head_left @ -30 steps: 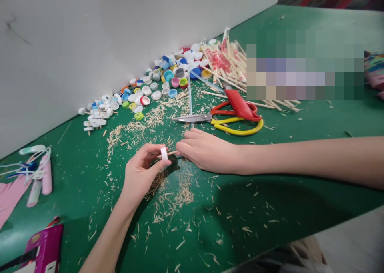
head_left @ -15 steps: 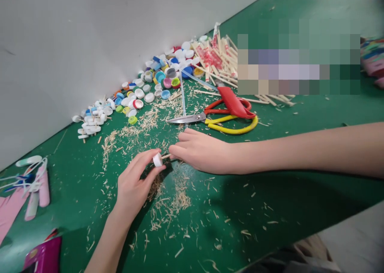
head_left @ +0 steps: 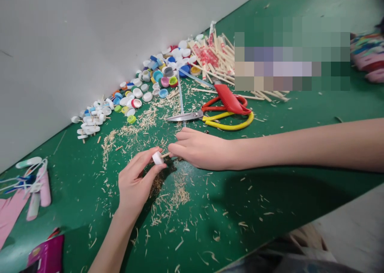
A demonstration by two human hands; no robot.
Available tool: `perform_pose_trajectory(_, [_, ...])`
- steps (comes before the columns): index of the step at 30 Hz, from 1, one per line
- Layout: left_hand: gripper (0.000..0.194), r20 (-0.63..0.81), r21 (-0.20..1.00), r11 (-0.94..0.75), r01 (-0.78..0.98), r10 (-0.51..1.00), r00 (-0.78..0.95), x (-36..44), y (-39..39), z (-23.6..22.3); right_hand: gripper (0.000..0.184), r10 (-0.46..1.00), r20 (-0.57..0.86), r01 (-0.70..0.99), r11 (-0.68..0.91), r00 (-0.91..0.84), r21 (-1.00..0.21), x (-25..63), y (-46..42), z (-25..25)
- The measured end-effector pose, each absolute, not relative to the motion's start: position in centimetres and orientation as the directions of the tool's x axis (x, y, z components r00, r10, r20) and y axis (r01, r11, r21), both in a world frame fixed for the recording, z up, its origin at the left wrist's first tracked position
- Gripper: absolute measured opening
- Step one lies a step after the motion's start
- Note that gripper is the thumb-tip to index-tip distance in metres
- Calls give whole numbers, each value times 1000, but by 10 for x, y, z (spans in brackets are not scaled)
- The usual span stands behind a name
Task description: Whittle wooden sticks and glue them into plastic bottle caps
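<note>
Green table [head_left: 300,117] strewn with wood shavings [head_left: 171,197], grey wall behind. Left hand [head_left: 135,181] pinched on white cap [head_left: 157,157]. Short wooden stick [head_left: 165,155], poking from cap, gripped by right hand [head_left: 201,149] fingertips. Beyond: scissors [head_left: 216,113], then bottle caps [head_left: 150,85] and chopsticks [head_left: 216,61] heaped against wall.

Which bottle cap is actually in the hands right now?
The white cap pinched by the left hand, with a wooden stick poking from it. All the others lie loose along the wall.
</note>
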State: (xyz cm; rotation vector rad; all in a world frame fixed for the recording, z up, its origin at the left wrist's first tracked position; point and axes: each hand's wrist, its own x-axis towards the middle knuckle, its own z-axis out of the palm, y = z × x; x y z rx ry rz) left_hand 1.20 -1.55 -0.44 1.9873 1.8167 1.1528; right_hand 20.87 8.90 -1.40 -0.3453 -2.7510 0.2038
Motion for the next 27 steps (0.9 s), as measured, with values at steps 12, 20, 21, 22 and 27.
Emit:
perform_pose_trajectory(12, [23, 372, 608, -203, 768, 927, -49, 14, -12, -2, 20, 250, 245, 200, 957, -937, -212, 206, 91, -9])
perform_pose_trajectory(20, [24, 356, 627, -179, 758, 931, -75, 13, -9, -4, 17, 223, 228, 161, 952, -948, -261, 202, 94, -10])
perform_pose_trajectory(21, [24, 353, 628, -179, 757, 933, -72, 13, -9, -4, 17, 217, 229, 155, 953, -949, -259, 202, 94, -10])
perform_pose_trajectory(22, [24, 349, 626, -181, 759, 935, -65, 14, -9, -4, 18, 213, 229, 153, 955, -950, -255, 202, 94, -10])
perform_pose_trajectory(27, [24, 362, 615, -231, 754, 932, -10, 16, -9, -3, 20, 204, 234, 145, 958, -951, -246, 201, 92, -10])
